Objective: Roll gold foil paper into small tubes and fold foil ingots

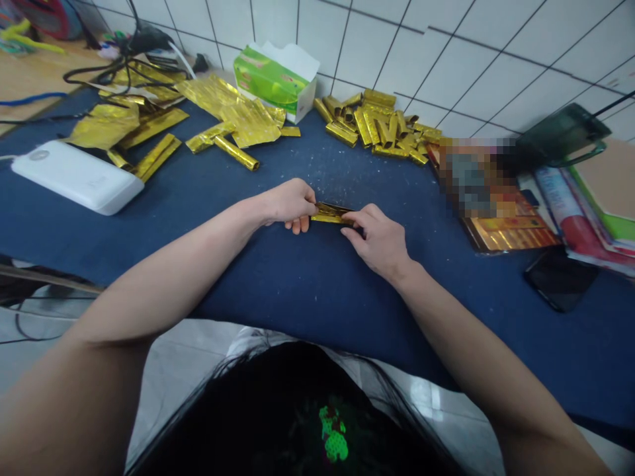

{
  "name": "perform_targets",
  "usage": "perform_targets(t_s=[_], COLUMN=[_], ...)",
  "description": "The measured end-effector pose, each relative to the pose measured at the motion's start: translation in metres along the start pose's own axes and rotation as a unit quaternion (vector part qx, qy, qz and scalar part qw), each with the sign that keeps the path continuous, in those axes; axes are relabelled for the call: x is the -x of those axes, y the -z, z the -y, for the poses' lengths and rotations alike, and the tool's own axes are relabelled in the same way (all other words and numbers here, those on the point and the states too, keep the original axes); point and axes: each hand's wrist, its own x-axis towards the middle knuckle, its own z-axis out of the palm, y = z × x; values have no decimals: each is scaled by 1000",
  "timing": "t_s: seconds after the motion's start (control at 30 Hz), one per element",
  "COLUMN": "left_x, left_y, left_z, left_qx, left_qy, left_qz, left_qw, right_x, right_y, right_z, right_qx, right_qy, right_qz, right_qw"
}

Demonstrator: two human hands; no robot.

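Between my two hands, just above the dark blue tabletop (pixel 297 277), is a narrow strip of gold foil paper (pixel 330 213), which looks folded or partly rolled lengthwise. My left hand (pixel 292 201) pinches its left end, fingers curled under. At the right end, the thumb and fingers of my right hand (pixel 377 235) close on it. Beyond my hands, a rolled gold tube (pixel 237 153) and loose gold foil sheets (pixel 248 119) lie on the table. A pile of short gold rolls (pixel 380 125) rests against the tiled wall.
At left are a white power bank (pixel 77 177) and black cables (pixel 124 73). A green tissue box (pixel 272 79) stands at the back. To the right lie an orange-gold packet (pixel 510 231), a dark phone (pixel 560 277), books (pixel 610 192) and a dark glass mug (pixel 560 139).
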Motion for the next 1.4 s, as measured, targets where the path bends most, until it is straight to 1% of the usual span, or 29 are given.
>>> perform_targets(t_s=[0.13,0.27,0.3,0.37,0.43,0.5,0.53,0.63,0.7,0.8,0.93,1.0,1.1,1.17,1.23,1.4], left_x=[2,6,7,8,9,8,8,7,6,6,5,4,2,1,2,5], left_y=[2,5,6,7,7,5,3,-4,-8,-11,-9,-8,-8,-8,-9,-13], left_z=[-1,-5,-6,-7,-7,-7,-7,-9,-10,-11,-11,-11,-10,-10,-11,-12], left_qx=[-5,14,17,18,26,52,71,135,161,162,138,136,158,184,210,243], left_qy=[-5,-21,-22,-24,-32,-42,-45,-43,-45,-56,-59,-53,-40,-34,-29,-14], left_qz=[20,49,60,78,84,70,58,26,20,5,-37,-60,-80,-81,-72,-44], left_qw=[1000,998,998,997,996,995,995,990,986,985,988,988,983,979,975,969], right_x=[-2,-3,-3,-4,-3,-3,-2,-2,-2,-3,-2,-1,1,2,3,1], right_y=[3,11,12,14,13,10,9,6,5,6,11,14,14,12,10,8], right_z=[2,6,7,8,9,9,10,11,12,11,12,13,17,19,19,16], right_qx=[-28,-72,-76,-81,-87,-95,-100,-116,-125,-128,-114,-92,-60,-33,-2,36], right_qy=[-6,-33,-36,-29,-15,-7,-7,-18,-31,-52,-76,-61,-5,27,38,20], right_qz=[-14,-103,-116,-104,-62,-26,-18,-21,-31,-52,-128,-151,-126,-106,-103,-124], right_qw=[999,992,990,991,994,995,995,993,991,989,982,982,990,993,994,991])
